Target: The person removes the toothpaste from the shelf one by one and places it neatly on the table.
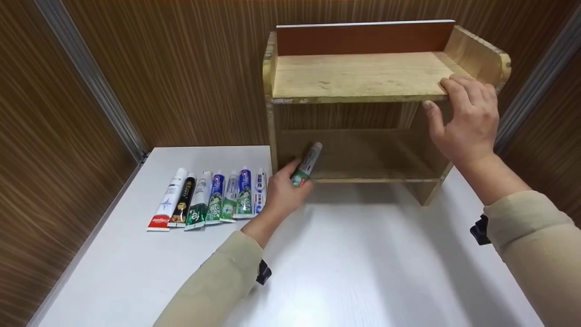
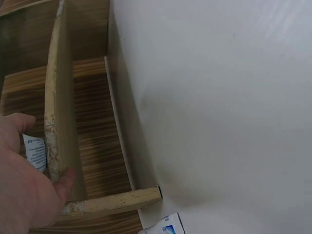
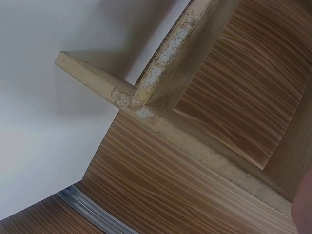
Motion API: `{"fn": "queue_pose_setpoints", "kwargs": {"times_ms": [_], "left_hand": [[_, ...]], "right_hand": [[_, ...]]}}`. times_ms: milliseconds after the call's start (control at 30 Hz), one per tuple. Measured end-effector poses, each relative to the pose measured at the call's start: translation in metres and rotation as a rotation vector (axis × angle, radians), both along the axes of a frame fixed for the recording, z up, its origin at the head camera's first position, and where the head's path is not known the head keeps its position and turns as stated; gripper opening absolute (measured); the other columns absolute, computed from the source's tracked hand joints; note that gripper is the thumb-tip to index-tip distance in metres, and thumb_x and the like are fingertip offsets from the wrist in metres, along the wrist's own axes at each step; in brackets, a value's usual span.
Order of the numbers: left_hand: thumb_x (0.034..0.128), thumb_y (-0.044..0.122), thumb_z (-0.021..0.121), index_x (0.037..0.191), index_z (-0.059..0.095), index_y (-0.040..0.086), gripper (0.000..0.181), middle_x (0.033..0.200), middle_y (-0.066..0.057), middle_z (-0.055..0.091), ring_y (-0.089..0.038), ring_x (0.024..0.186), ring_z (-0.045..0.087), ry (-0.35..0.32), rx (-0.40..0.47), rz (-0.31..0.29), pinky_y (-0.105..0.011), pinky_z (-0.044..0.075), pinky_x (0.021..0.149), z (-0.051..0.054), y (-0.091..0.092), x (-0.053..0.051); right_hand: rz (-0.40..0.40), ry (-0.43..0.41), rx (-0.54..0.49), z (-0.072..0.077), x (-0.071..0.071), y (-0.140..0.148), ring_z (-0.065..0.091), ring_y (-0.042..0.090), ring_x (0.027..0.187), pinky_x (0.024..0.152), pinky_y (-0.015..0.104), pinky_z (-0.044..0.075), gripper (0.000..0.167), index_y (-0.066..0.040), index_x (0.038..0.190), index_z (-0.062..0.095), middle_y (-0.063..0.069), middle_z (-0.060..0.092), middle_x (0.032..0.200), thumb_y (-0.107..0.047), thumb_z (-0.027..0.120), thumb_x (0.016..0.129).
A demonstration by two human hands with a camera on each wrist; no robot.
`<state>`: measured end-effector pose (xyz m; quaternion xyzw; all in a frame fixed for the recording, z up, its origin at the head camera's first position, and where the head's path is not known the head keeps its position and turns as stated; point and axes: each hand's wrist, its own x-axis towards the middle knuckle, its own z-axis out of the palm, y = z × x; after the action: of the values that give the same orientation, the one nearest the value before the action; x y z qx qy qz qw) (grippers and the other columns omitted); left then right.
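My left hand [image 1: 287, 188] holds a toothpaste tube [image 1: 308, 162] at the left end of the small wooden shelf's [image 1: 363, 179] lower board. The tube leans with its cap end up and inward; the palm hides part of it. In the left wrist view, the tube [image 2: 35, 152] shows as a pale printed strip beside the board, with a finger under the board's edge. My right hand [image 1: 470, 116] grips the top board's front edge near its right end, fingers on top and thumb at the front. Only a bit of that hand [image 3: 303, 204] enters the right wrist view.
Several toothpaste tubes [image 1: 199, 200] lie side by side on the white table [image 1: 113, 272], left of the shelf. Wood-grain panels [image 1: 195, 68] stand behind and at both sides, with metal strips [image 1: 91, 77] at the corners. The shelf's raised side ends [image 1: 481, 52] flank its top board.
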<state>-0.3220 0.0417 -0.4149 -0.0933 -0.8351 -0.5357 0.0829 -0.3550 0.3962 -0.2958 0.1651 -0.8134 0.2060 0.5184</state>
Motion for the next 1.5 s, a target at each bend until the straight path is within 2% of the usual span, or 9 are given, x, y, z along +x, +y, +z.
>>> {"fn": "queue_pose_setpoints", "kwargs": {"times_ms": [200,500,633,867,1133,1500], "left_hand": [[0.0972,0.012,0.075,0.155,0.054,0.006,0.061,0.149,-0.017,0.061,-0.029,0.128,0.062,0.024,-0.015,-0.01,-0.043,0.052,0.108,0.001,0.002,-0.001],[0.0955,0.005,0.074,0.148,0.06,0.001,0.054,0.138,-0.02,0.067,-0.029,0.108,0.068,0.058,0.003,0.0,-0.038,0.06,0.087,-0.001,0.003,0.0],[0.096,0.005,0.074,0.149,0.059,0.003,0.055,0.142,-0.019,0.065,-0.028,0.115,0.066,0.02,0.022,-0.003,-0.038,0.059,0.092,-0.002,0.001,0.002],[0.0952,0.005,0.074,0.148,0.063,0.009,0.054,0.141,-0.015,0.067,-0.027,0.113,0.067,-0.022,0.043,0.003,-0.039,0.059,0.092,-0.002,-0.006,0.01],[0.0945,0.004,0.073,0.145,0.066,0.009,0.051,0.138,-0.012,0.07,-0.026,0.117,0.066,-0.03,0.033,-0.02,-0.042,0.056,0.098,-0.001,-0.013,0.021],[0.0935,0.007,0.075,0.147,0.065,0.014,0.055,0.142,-0.01,0.068,-0.025,0.113,0.066,-0.079,-0.036,-0.049,-0.037,0.058,0.087,0.007,-0.033,0.041]], "right_hand": [[0.002,0.011,-0.005,0.001,0.0,-0.001,0.058,0.046,0.126,0.117,0.052,0.034,0.051,0.003,0.126,0.069,0.024,0.068,0.13,-0.038,0.066,0.097],[0.003,0.005,-0.01,0.0,0.001,-0.002,0.058,0.046,0.127,0.118,0.053,0.033,0.051,0.003,0.126,0.069,0.024,0.068,0.129,-0.038,0.066,0.097],[0.005,-0.001,-0.007,-0.002,0.0,-0.002,0.058,0.046,0.127,0.118,0.053,0.033,0.05,0.003,0.126,0.069,0.024,0.068,0.129,-0.037,0.066,0.097],[0.004,-0.025,0.001,-0.005,-0.002,-0.006,0.057,0.045,0.128,0.118,0.054,0.033,0.05,0.001,0.128,0.069,0.023,0.068,0.131,-0.038,0.066,0.097],[0.004,-0.023,0.003,-0.006,-0.002,-0.005,0.058,0.046,0.127,0.118,0.053,0.033,0.05,0.001,0.128,0.069,0.023,0.068,0.131,-0.039,0.066,0.098],[0.004,-0.026,-0.007,-0.007,-0.003,-0.003,0.057,0.045,0.129,0.119,0.054,0.032,0.05,0.001,0.128,0.07,0.022,0.068,0.132,-0.038,0.067,0.097]]}}
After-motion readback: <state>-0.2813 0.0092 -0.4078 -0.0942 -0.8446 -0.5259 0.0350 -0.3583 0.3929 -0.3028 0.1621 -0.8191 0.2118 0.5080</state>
